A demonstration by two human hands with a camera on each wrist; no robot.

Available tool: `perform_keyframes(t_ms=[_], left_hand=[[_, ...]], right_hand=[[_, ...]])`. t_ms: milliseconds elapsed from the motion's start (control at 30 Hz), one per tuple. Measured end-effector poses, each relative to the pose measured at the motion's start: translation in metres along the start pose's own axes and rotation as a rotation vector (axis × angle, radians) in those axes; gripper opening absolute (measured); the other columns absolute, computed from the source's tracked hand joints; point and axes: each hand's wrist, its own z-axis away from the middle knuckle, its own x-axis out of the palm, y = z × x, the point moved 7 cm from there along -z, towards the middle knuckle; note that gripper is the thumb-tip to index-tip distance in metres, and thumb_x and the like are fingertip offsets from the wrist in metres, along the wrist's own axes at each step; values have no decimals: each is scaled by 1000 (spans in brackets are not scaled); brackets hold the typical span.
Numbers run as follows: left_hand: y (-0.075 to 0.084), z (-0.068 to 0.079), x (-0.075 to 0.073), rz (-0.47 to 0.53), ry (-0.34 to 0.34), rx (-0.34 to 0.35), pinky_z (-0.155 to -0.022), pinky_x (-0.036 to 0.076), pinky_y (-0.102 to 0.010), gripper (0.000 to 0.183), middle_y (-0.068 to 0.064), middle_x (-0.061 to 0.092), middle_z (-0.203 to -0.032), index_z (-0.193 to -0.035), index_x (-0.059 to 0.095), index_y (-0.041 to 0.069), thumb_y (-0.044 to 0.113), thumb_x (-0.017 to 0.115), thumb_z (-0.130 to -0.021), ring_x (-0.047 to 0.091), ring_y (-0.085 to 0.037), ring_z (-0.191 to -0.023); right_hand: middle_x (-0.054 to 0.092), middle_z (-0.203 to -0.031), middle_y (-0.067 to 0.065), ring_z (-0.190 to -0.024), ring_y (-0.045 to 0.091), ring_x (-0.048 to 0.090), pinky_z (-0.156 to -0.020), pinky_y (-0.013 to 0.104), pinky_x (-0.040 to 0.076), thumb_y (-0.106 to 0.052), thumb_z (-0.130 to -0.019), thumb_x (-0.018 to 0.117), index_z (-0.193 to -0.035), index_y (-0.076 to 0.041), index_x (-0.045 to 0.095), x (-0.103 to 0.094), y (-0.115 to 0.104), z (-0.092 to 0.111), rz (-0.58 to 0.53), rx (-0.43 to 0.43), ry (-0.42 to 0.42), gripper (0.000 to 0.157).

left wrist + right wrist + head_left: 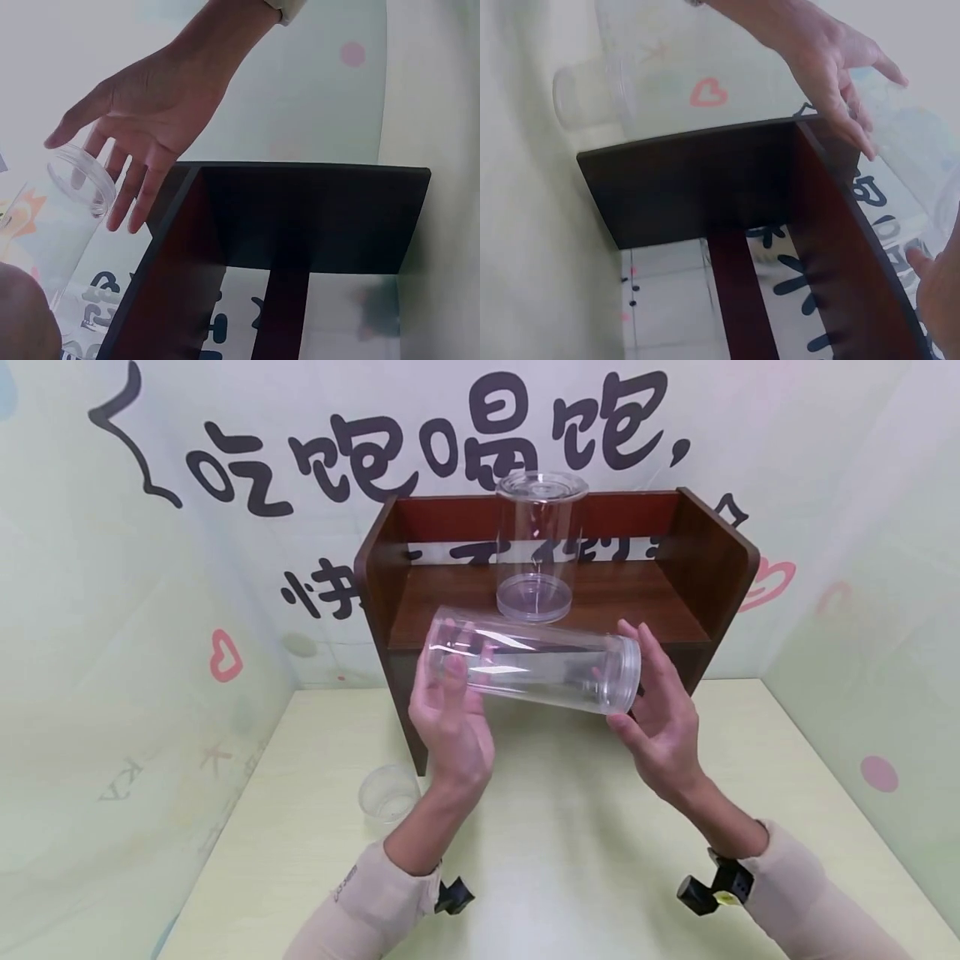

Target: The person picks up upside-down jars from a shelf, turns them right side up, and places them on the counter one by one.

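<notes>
A clear plastic jar point(532, 668) lies nearly level in the air in the head view, in front of a dark brown wooden shelf point(450, 593). My left hand point(453, 727) holds its left end, thumb across the front and fingers behind the clear wall. At the other end, which has a thick ringed band, my right hand point(663, 727) is spread, its thumb tip at the lower rim and its straight fingers beside the end. The left wrist view shows this right hand point(165, 105) with its fingers extended alongside the ringed end.
Another clear jar point(535, 543) stands upright on the shelf board, its top rising past the back rail. On the pale table point(300, 860) a smaller-looking clear container point(388, 793) sits left of my left forearm. Printed cloth walls point(150, 693) enclose the table.
</notes>
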Motion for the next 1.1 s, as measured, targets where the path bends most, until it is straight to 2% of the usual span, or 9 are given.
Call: perform_keyframes(t_ms=[133, 233, 400, 533, 633, 833, 967, 1100], left_hand=[[-5, 4, -3, -12, -3, -26, -103, 46, -45, 58, -17, 45, -144, -144, 43, 2, 20, 66, -93, 48, -33, -132], [-7, 6, -6, -32, -34, -37, -103, 46, -44, 60, -19, 47, -140, -145, 41, 2, 20, 65, -93, 48, -33, -131], [-5, 7, -12, -138, -153, -39, -107, 42, -41, 59, -19, 48, -139, -146, 39, 2, 17, 61, -94, 48, -33, -131], [-4, 7, -20, -324, -264, -56, -110, 39, -36, 59, -18, 49, -142, -147, 38, 4, 16, 58, -93, 46, -29, -134], [-3, 6, -26, -427, -341, -81, -109, 40, -34, 60, -18, 47, -144, -147, 39, 6, 15, 61, -91, 45, -27, -136], [2, -2, -28, -499, -455, -122, -111, 37, -32, 64, -18, 44, -145, -145, 41, 3, 8, 70, -88, 42, -25, -138], [13, -10, -22, -590, -544, -64, -115, 31, -34, 67, -17, 41, -148, -147, 39, 5, 10, 71, -88, 38, -23, -141], [32, -21, -9, -773, -647, 59, -117, 29, -36, 69, -4, 39, -151, -149, 38, 10, 32, 68, -91, 35, -20, -142]], right_hand=[[34, -147, 33, -131, 41, 45, -98, 42, 49, 1, -85, 68, -149, 5, 30, 2, 3, 4, -50, 4, 25, 74], [39, -144, 33, -128, 40, 49, -95, 41, 51, 3, -84, 68, -147, 7, 32, 1, 2, 7, -38, -1, 34, 73], [41, -140, 33, -124, 39, 51, -92, 39, 53, 1, -83, 71, -146, 10, 34, -4, 1, 7, -24, -12, 15, 73], [42, -139, 33, -122, 39, 51, -92, 37, 54, 0, -82, 73, -144, 12, 35, -10, -1, 8, 3, -7, -10, 74], [43, -138, 32, -124, 38, 49, -94, 35, 52, 0, -81, 73, -143, 13, 35, -15, -2, 8, 38, 7, -35, 74], [43, -138, 33, -124, 37, 49, -95, 33, 51, 5, -80, 73, -143, 14, 35, -24, -4, 8, 74, 12, -74, 74], [45, -135, 35, -119, 35, 55, -92, 33, 53, 4, -81, 73, -142, 16, 36, -28, -9, 4, 62, 0, -114, 72], [47, -133, 34, -119, 33, 54, -98, 30, 49, -2, -84, 73, -139, 19, 38, -26, -24, -4, 102, -14, -160, 68]])
